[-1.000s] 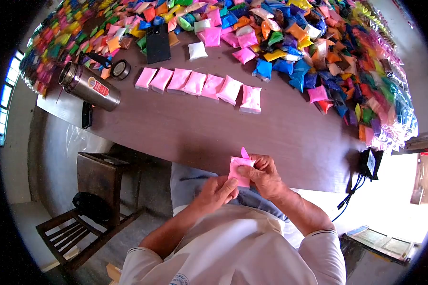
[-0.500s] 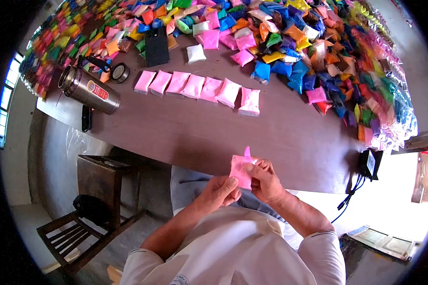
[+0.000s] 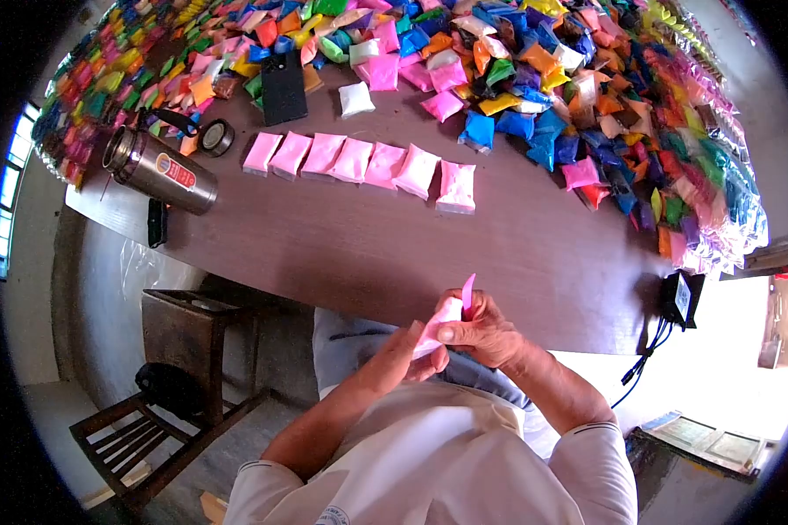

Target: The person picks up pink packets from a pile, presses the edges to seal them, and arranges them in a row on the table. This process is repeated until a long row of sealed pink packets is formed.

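Note:
A small pink packet (image 3: 437,329) is between my two hands, tilted and turned partly edge-on, just in front of the table edge. My left hand (image 3: 401,353) grips it from the left, the fingers bent behind its lower part. My right hand (image 3: 488,334) pinches its right side, thumb on top. A thin, pointed bright-pink piece (image 3: 468,293) sticks up from the right hand's fingers; its lower end is hidden. Beyond the hands, several pale pink packets (image 3: 353,160) lie in a row, the rightmost pink packet (image 3: 456,186) slightly apart.
A heap of colourful packets (image 3: 534,70) covers the far side of the brown table (image 3: 324,236). A steel flask (image 3: 162,171), its lid (image 3: 216,137), a black phone-like slab (image 3: 284,89) and a white packet (image 3: 355,100) lie nearer. A wooden chair (image 3: 179,350) stands at left.
The pink packet has turned from facing up to partly edge-on. My right thumb has shifted down along it, and the pointed pink piece now leans right and shows more.

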The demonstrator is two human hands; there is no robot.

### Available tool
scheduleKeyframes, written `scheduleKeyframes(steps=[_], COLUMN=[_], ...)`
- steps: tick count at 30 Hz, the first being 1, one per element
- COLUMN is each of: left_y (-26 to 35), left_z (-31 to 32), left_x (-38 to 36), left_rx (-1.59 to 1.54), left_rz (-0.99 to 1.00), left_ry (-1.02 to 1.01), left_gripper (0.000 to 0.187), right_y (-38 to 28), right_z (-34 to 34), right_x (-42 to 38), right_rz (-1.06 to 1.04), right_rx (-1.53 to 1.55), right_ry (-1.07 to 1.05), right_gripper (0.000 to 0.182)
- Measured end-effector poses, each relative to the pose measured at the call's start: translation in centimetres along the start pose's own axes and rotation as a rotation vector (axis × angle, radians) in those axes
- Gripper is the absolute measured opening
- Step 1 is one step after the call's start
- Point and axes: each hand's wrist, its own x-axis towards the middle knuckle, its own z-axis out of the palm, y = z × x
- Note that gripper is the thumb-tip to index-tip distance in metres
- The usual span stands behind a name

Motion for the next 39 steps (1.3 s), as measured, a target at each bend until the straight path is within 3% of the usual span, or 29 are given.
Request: scheduleKeyframes(steps=[2,5,9,12,17,26,32,39], left_y=[0.2,0.0,-0.3,0.0,0.1,0.1,-0.2,0.7], left_z=[0.1,0.2,-0.9,-0.6,-0.5,0.2,0.8,0.4], left_x=[0.0,-0.3,-0.1,0.2,0.2,0.7,0.6,0.6], left_rx=[0.063,0.058,0.171,0.144,-0.006,0.095,0.167,0.125], left_rz=[-0.015,0.042,0.136,0.159,0.152,0.191,0.156,0.152], left_ry=[0.05,0.112,0.054,0.145,0.134,0.203,0.176,0.107], left_gripper=[0.079,0.081,0.068,0.06,0.05,0.053,0.056,0.05], right_y=[-0.8,-1.7,-1.6,-2.2,-2.0,-0.6,1.3,-0.2], right_z=[1.1,1.2,0.8,1.8,2.0,2.9,0.2,1.2], right_x=[-0.2,-0.4,-0.1,-0.1,-0.4,0.6,0.1,0.1], right_rz=[0.043,-0.031,-0.017,-0.053,-0.104,-0.125,-0.263,-0.165], right_rx=[-0.069,-0.272,-0.296,-0.334,-0.457,-0.242,-0.325,-0.409], right_ry=[0.13,0.11,0.044,0.125,0.219,0.425,0.328,0.435], right_gripper=[0.01,0.014,0.017,0.018,0.022,0.016,0.011,0.014])
